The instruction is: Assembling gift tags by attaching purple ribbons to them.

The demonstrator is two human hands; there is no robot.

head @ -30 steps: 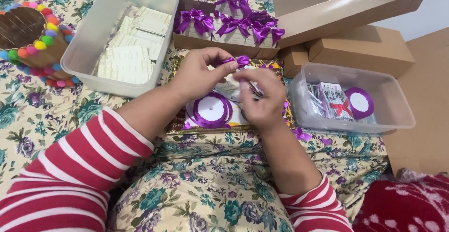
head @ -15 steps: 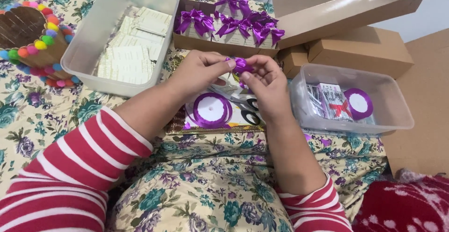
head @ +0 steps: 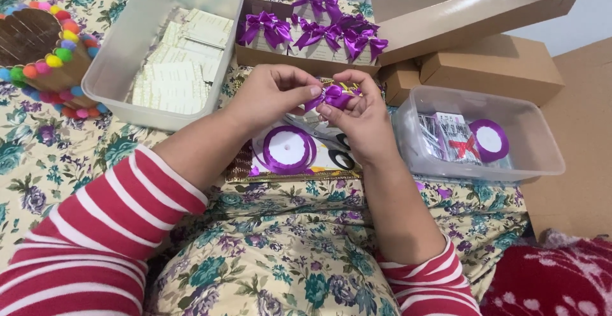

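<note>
Soft, even daylight falls on my lap; shadows are faint. The open box lid [head: 484, 10] glares pale. My fingers [head: 319, 96] look slightly blurred.

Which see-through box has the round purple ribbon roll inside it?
The clear box on the right, beside the right hand. A ribbon roll lies in it. The other clear box, on the left, holds only pale cards.
</note>
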